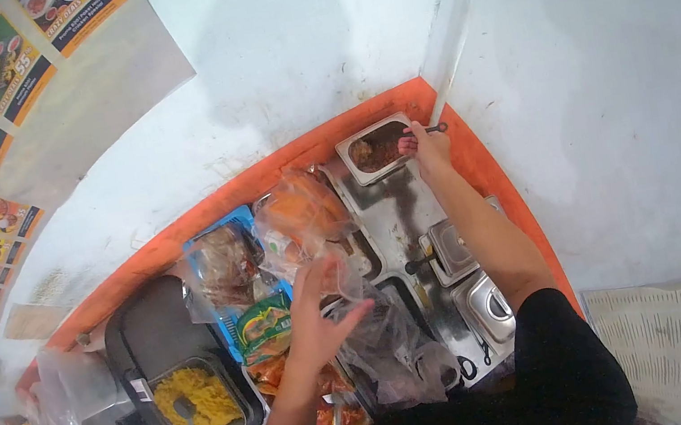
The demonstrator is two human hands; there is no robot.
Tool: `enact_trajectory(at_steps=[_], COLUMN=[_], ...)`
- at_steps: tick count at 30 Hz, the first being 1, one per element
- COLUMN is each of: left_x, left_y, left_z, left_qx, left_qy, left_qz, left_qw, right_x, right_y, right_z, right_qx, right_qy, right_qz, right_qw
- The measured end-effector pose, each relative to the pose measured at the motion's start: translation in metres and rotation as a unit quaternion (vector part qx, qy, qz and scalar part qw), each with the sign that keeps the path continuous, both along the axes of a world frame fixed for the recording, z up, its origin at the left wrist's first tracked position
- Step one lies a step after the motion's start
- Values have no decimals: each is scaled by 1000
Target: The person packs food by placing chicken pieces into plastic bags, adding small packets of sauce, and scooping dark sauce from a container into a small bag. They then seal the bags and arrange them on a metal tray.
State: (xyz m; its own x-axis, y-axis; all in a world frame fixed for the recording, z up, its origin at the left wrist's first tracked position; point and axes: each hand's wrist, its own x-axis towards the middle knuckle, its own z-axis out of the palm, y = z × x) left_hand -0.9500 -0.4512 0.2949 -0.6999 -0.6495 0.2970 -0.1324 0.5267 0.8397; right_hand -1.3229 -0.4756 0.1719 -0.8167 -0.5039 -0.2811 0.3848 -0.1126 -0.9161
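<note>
At the back of the counter my right hand is closed around the dark handle of a serving spoon. The spoon's other end is hidden at the pan. That metal food pan holds dark sauce with a brownish clump at its left side. My left hand is raised over the middle of the counter, thumb and fingers apart. Close by it are a clear plastic bag and a heap of crumpled clear plastic. An orange-filled plastic bag lies just beyond.
Lidded metal pans stand beneath my right forearm. A blue tray with bagged food and a green packet lies left of centre. Farther left is a rice cooker of yellow rice. White walls border the counter.
</note>
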Motion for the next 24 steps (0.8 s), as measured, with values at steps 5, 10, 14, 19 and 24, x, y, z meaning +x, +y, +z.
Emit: enact_trajectory(at_steps=[5, 10, 14, 19, 24], left_x=[-52, -64, -60, -65, -92], left_y=[-32, -36, -34, -36, -50], left_z=[-6, 8, -5, -9, -16], left_qx=[7, -35, -6, 10, 4], left_qy=[109, 92, 92, 92, 98], left_qz=[2, 19, 25, 25, 32], left_qw=[994, 995, 995, 995, 995], right_x=[8, 20, 21, 5, -11], right_y=[-3, -11, -11, -7, 6], right_z=[-7, 0, 0, -9, -15], right_qx=[-1, 22, -10, -19, -53], right_qy=[29, 54, 3, -74, -94], right_qz=[60, 117, 93, 43, 13], right_qw=[998, 991, 996, 996, 994])
